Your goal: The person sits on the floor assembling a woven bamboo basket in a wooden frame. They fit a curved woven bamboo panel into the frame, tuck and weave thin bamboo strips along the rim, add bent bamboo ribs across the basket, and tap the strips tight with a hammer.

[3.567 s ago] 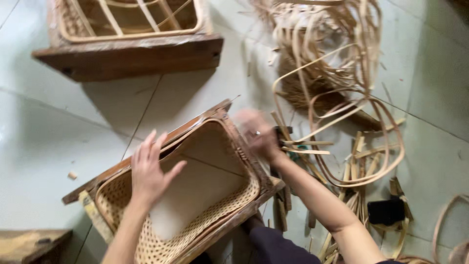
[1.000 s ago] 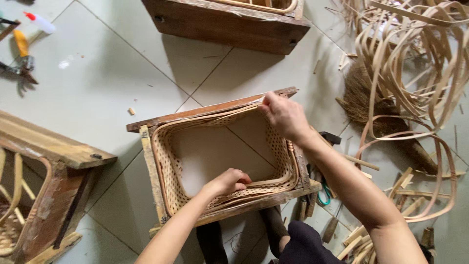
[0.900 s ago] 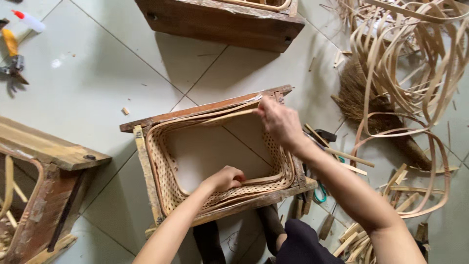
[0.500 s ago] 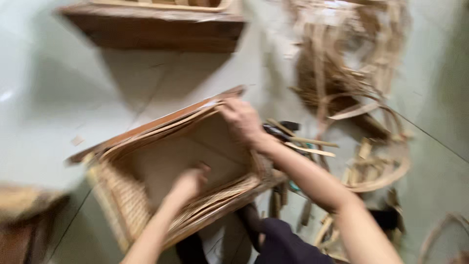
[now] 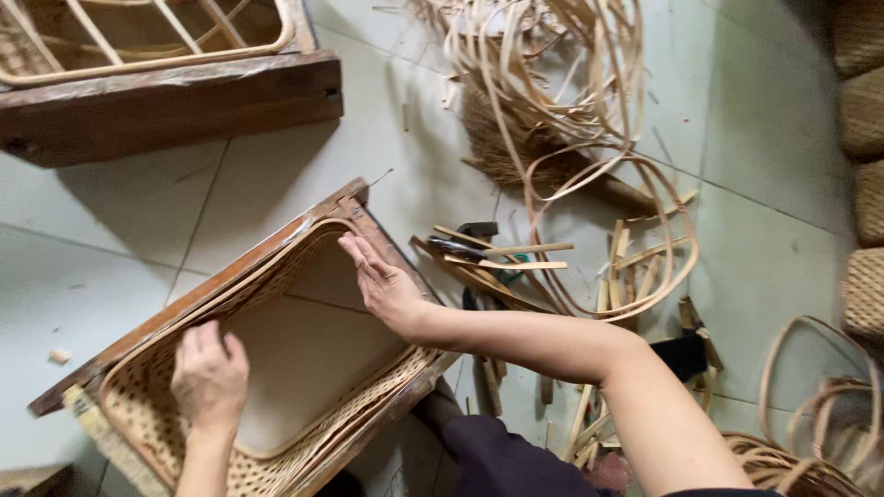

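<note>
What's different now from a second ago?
The woven basket in its wooden frame has been turned, its far corner now pointing up-right. The left hand moved from the near rim to the left side; the right hand stays on the far rim. Loose cane strips unchanged.

Bare forearms, no sleeves; dark trousers (image 5: 506, 460).

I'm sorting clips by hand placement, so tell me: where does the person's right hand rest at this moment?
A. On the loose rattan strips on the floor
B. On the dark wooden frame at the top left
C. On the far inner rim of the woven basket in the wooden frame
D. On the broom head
C: the right hand lies flat with fingers spread on the far rim of the woven basket, while the left hand presses the near-left rim.
</note>
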